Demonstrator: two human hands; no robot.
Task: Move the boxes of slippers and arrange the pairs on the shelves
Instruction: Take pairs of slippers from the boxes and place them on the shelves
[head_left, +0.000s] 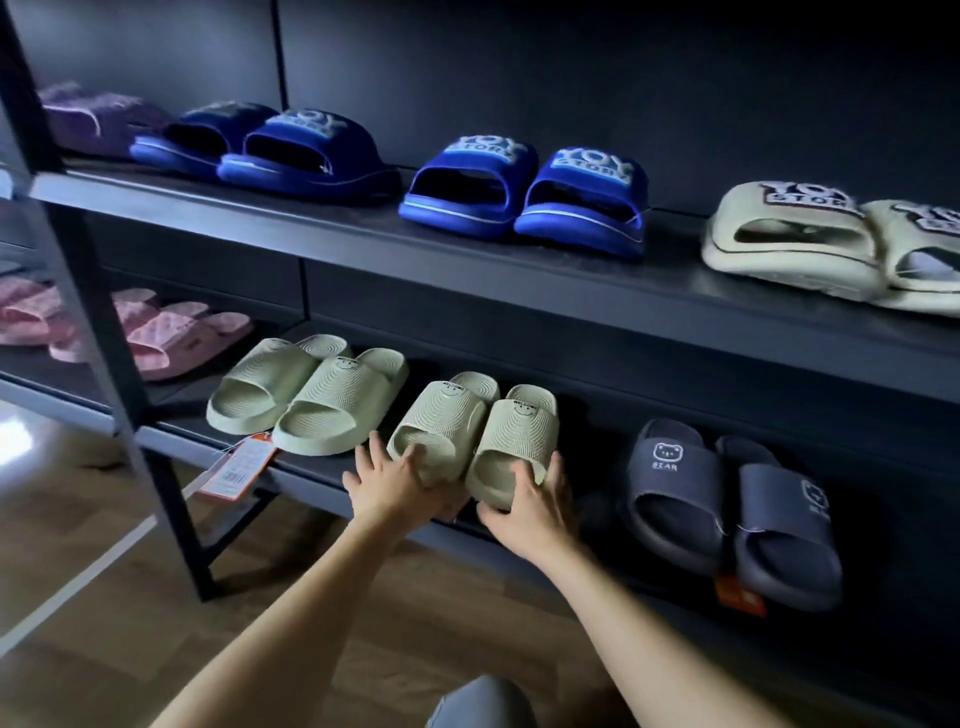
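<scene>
Left hand (400, 486), right hand (530, 506) each gripped near end of green pair (475, 423). Pair needed sliding back together, kept parallel, flush with lower shelf (311, 470) edge.

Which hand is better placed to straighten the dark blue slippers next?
Right. The right hand grips the green slipper beside the dark blue slippers; the left hand grips the other green slipper, farther away.

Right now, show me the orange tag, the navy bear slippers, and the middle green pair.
orange tag (239, 467), head view, on its printed face.
navy bear slippers (670, 460), head view, on the left slipper's strap by the bear logo.
middle green pair (519, 434), head view, on the right slipper's strap.
</scene>
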